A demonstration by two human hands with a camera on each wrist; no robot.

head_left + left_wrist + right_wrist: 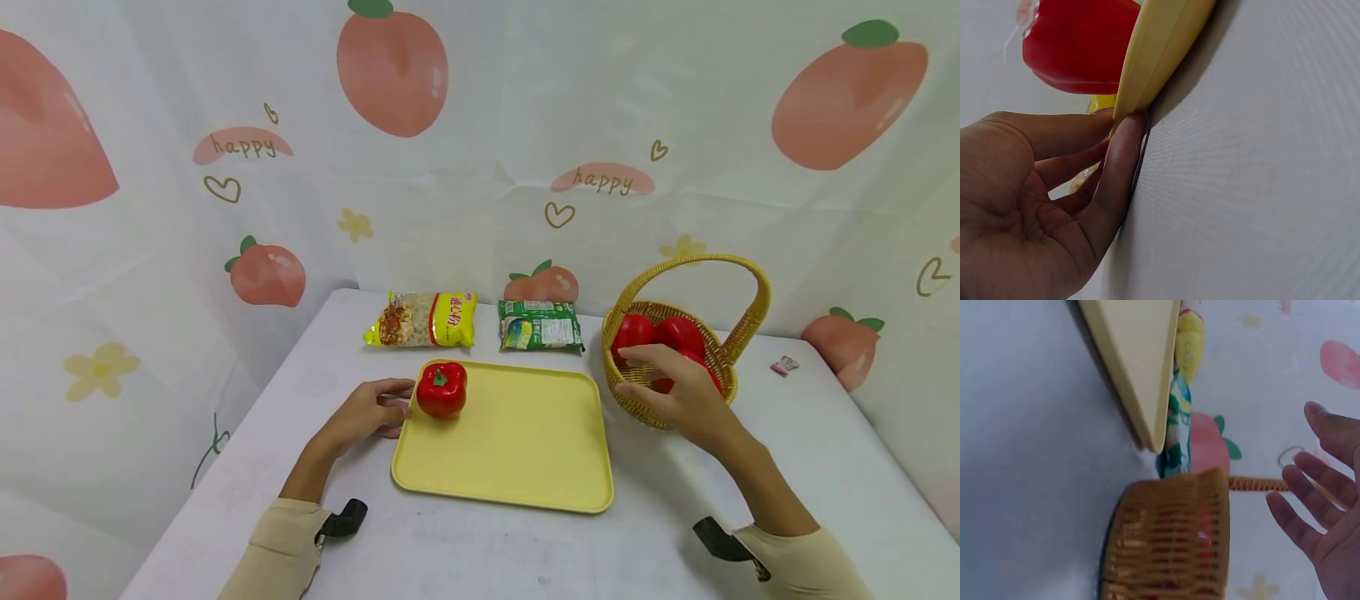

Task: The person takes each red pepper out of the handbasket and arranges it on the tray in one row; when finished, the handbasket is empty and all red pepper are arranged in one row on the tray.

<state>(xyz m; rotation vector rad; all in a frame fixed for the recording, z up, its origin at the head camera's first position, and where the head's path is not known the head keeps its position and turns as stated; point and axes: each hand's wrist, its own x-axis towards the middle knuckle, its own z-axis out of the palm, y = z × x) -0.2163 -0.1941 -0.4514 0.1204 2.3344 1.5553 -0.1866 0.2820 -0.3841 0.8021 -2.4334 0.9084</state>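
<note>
A yellow tray (517, 450) lies on the table with a red bell pepper (442, 392) standing in its upper left corner. My left hand (367, 412) is at the tray's left side. In the left wrist view, its thumb and fingers pinch the tray's rim (1160, 50). At the right stands a wicker basket (645, 412) with a tall handle, holding several red items (678, 335), partly hidden. Over the basket's front hovers my right hand (686, 400), its fingers spread loosely and nothing in them. The right wrist view shows that hand (1335, 506) apart from the basket wall.
Behind the tray lie a yellow food bag (427, 320) and a green packet (540, 325). A small pink wrapper (784, 365) lies to the right of the basket. The basket's arched handle (693, 259) rises behind the right hand. A printed cloth hangs at the back.
</note>
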